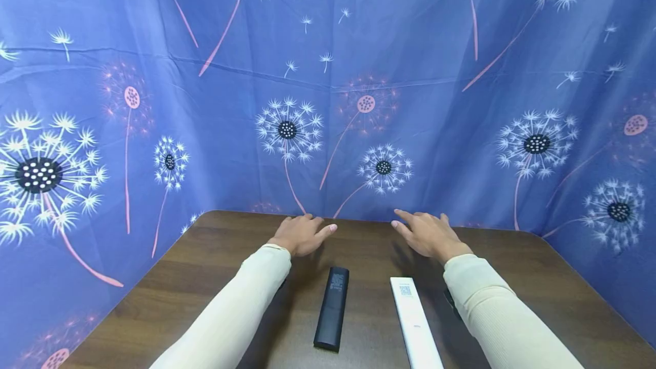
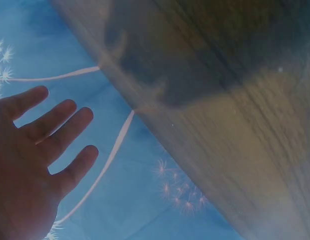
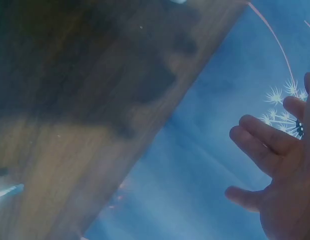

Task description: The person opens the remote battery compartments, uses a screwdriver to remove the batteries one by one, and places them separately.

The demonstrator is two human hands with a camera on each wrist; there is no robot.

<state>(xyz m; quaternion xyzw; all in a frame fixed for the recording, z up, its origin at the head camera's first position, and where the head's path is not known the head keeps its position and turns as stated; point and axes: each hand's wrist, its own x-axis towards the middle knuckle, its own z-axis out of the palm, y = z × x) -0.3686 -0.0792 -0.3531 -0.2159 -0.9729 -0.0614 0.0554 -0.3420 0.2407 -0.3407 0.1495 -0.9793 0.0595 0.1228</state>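
Observation:
My left hand (image 1: 299, 234) reaches over the far part of the table, fingers spread and holding nothing. Its palm and separated fingers (image 2: 67, 132) show in the left wrist view. Opposite it, my right hand (image 1: 426, 234) is also stretched out with spread fingers and nothing in its grasp; the right wrist view shows its palm side (image 3: 290, 185). Between the forearms lies a slim black box (image 1: 332, 307) with a printed code near its far end. To its right is a long white box (image 1: 416, 323), also with a code, its near end cut off by the frame.
The brown wooden table (image 1: 205, 278) has rounded far corners. Behind it and along both sides hangs a blue curtain (image 1: 220, 130) with a dandelion print. Shadows of the arms fall across the tabletop.

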